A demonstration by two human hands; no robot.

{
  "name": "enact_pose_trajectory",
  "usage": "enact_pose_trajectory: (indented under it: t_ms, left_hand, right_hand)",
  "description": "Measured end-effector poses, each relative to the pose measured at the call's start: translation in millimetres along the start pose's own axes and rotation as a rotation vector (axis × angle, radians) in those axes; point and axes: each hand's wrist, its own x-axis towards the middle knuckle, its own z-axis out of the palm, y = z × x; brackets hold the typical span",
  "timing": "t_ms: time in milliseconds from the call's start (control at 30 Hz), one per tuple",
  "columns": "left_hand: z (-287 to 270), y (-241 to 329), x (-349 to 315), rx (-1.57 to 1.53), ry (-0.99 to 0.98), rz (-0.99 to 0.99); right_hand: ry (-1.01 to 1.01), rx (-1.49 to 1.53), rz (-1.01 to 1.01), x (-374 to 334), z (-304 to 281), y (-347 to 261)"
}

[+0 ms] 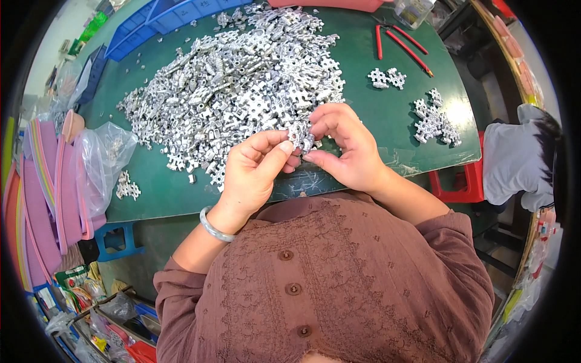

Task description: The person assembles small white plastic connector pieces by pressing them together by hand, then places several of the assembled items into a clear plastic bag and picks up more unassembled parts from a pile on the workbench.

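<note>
A small silver metal piece with knobbly edges (299, 137) is pinched between my two hands at the near edge of a large pile. My left hand (253, 169) grips it with thumb and bent fingers, and a bangle circles that wrist. From the other side my right hand (354, 151) holds the same piece between thumb and curled fingers. Beyond and to the left of my hands, the pile of small silver metal pieces (236, 85) covers much of the green table (363, 121). Fingers partly hide the held piece, so its full shape cannot be made out.
Metal pieces lie in small groups at the right (428, 121), the upper right (378, 77) and the left (128, 186). Red-handled pliers (409, 53) rest at the back right. Blue bins (181, 15) stand behind, a plastic bag (106, 160) left. Another person (514, 163) is at right.
</note>
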Motion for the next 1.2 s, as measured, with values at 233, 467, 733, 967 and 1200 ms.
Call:
enact_pose_trajectory:
  t_ms: [233, 467, 733, 967, 1200]
  left_hand:
    - [-2, 1, 0, 0.031, 0.006, 0.003]
    - [-2, 0, 2, 0.013, -0.001, 0.011]
    - [-6, -2, 3, -0.124, 0.015, -0.028]
    - [-8, -3, 4, -0.103, 0.007, 0.031]
    - [1, 1, 0, -0.235, -0.062, 0.055]
  right_hand:
    - [0.016, 0.303, 0.148, 0, 6, 3]
    - [0.036, 0.182, 0.099, 0, 6, 1]
    - [0.038, 0.21, 0.186, 0, 3, 1]
    - [-0.072, 0.597, 0.512, 1, 1, -7]
    - [-0.018, -0.127, 0.029, 8, 4, -10]
